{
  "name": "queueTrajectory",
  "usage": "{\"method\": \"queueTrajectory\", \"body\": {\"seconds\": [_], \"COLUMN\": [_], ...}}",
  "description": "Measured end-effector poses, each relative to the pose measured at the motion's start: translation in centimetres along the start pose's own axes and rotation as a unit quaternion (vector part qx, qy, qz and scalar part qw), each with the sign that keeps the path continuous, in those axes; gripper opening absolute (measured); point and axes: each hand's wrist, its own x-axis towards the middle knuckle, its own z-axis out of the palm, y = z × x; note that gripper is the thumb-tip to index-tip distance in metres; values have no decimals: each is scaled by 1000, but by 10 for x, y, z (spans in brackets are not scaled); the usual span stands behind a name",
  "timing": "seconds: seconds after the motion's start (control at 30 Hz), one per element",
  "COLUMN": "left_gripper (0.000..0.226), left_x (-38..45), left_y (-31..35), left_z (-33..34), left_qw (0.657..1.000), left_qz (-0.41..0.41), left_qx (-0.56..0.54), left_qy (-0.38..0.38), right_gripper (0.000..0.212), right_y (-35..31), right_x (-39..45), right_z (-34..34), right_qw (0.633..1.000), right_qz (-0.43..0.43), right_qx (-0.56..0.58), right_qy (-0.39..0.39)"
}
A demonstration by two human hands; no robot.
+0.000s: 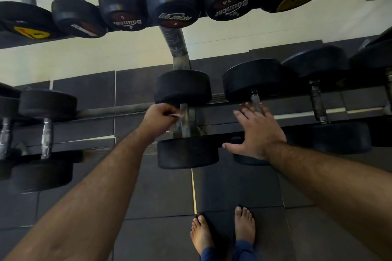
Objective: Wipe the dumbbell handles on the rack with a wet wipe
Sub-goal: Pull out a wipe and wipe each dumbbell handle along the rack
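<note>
The left hand (160, 115) pinches the wipe (176, 115) against the centre dumbbell's handle (185, 121) on the lower rack (297, 119). The right hand (257, 133), fingers spread flat, rests over the neighbouring dumbbell (252, 82), probably for support.

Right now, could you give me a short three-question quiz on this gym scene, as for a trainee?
1. True or false: the left hand holds the wet wipe against a dumbbell handle.
2. The right hand is: A) gripping a handle, B) open with fingers spread, C) holding a wipe.
3. Fill in: the person's feet are ____.

Key: 1 true; 2 B; 3 bare.
</note>
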Motion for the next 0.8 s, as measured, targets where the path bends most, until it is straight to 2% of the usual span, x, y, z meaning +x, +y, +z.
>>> {"method": "queueTrajectory", "body": {"seconds": [0.07,0.13,0.2,0.27,0.3,0.33,0.4,0.43,0.5,0.57,0.63,0.7,0.8], "left_gripper": [6,7,15,18,8,5,17,15,10,13,19,17,28], "left_x": [3,11,21,26,25,26,32,35,43,45,40,36,35], "left_y": [-12,-16,-18,-16,-13,-13,-18,-20,-22,-20,-16,-25,-35], "left_z": [3,12,21,26,25,22,13,8,4,11,21,22,12], "left_qw": [989,968,962,964,965,969,978,978,965,939,918,920,936], "left_qz": [-80,-147,-168,-162,-164,-172,-188,-194,-188,-202,-223,-257,-285], "left_qx": [-47,-133,-190,-210,-191,-144,-58,-77,-184,-275,-306,-242,-113], "left_qy": [117,151,103,-26,-79,-99,-64,-32,0,-49,-113,-172,-173], "right_gripper": [127,126,126,126,126,126,126,126,126,126,126,126,126], "right_y": [-1,-1,-1,-1,0,0,1,2,1,1,1,1,1], "right_x": [0,0,1,1,1,1,1,1,1,2,2,2,2], "right_z": [1,0,1,1,1,2,3,4,4,5,4,4,5], "right_qw": [1000,1000,1000,1000,1000,1000,1000,1000,1000,1000,1000,1000,1000], "right_qz": [-1,-2,-2,-2,-2,-3,-3,-3,-6,-5,-5,-3,-5], "right_qx": [2,3,4,4,2,1,0,0,0,0,-3,-4,-6], "right_qy": [2,4,6,8,6,5,7,8,7,8,5,7,7]}}
